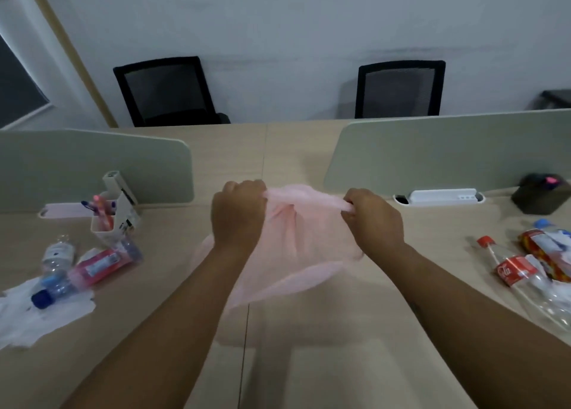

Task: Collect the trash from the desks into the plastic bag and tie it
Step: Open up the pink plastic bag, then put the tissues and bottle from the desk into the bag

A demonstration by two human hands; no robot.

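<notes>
A thin pink plastic bag hangs above the middle of the desk, stretched between both hands. My left hand grips its top edge on the left and my right hand grips it on the right. Trash lies on the left: a clear water bottle with a blue cap, a pink-labelled bottle and crumpled white tissue. On the right lie a cola bottle with a red cap, a red and yellow wrapper and more clear plastic.
Two grey-green dividers stand across the wooden desk. A white pen holder is at the left, a white cable tray and a dark box at the right. Two black chairs stand behind.
</notes>
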